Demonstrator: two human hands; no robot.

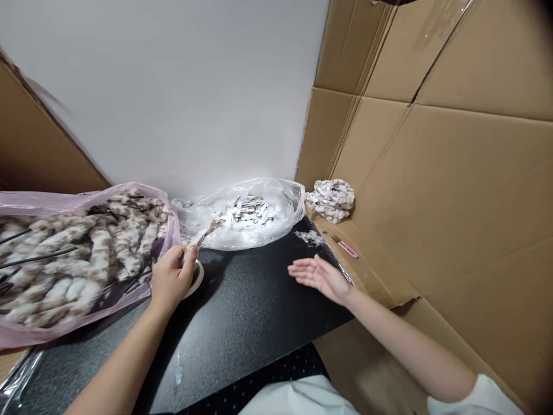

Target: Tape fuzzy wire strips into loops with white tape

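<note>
My left hand point(173, 275) is closed round a furry brown-and-white strip point(205, 233), whose darker end points up and right. Partly hidden behind that hand is a roll of tape point(198, 280) on the dark tabletop. To its left, a pink plastic bag point(173, 222) lies open, full of similar furry strips point(73, 259) with black cords among them. My right hand point(322, 278) is held over the table with fingers stretched out and nothing in it. Beyond both hands sits a clear plastic bag point(280, 227) holding white and dark scraps point(248, 212).
A coil of furry trim point(332, 200) rests on the cardboard at the back right. Nearer are pink-handled thread snips point(345, 246) and a tuft of fluff point(310, 237). Cardboard walls point(470, 190) rise on the right, with a white wall point(194, 86) behind the black table point(246, 311).
</note>
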